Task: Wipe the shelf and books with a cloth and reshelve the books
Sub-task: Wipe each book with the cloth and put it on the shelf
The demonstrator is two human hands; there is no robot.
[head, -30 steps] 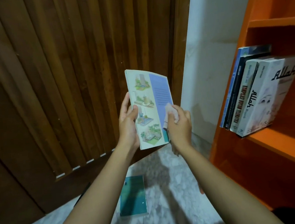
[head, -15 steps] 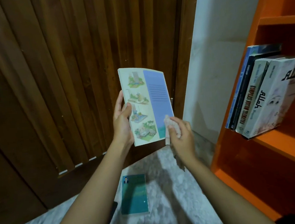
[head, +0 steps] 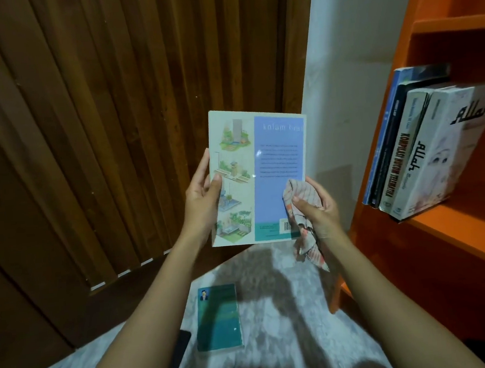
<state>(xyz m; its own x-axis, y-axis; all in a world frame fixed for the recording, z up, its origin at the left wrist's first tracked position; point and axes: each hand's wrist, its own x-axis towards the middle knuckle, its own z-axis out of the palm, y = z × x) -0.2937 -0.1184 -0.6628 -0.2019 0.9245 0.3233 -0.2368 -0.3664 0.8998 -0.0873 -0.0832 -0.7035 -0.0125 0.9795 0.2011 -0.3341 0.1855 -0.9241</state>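
Fingers of the right hand [head: 315, 206] clutch the cloth [head: 301, 205] against the book [head: 259, 176] gripped by the left hand [head: 203, 199], with several books [head: 420, 150] shelved and a teal one [head: 218, 318] waiting on the floor.

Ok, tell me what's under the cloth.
The cloth, gripped by the right hand, lies against the lower right cover of the held book. A barcode peeks out beside it; the corner beneath is hidden.

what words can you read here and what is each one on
"Allah": white book, cover and spine.
"KOMPILASI HUKUM TELEMATIKA": spine of the neighbouring book.
"kalam", then a blurred word: held book, back cover heading; paragraph and barcode too small.
Green book on the floor: too blurred.
Two dark spines: unreadable.
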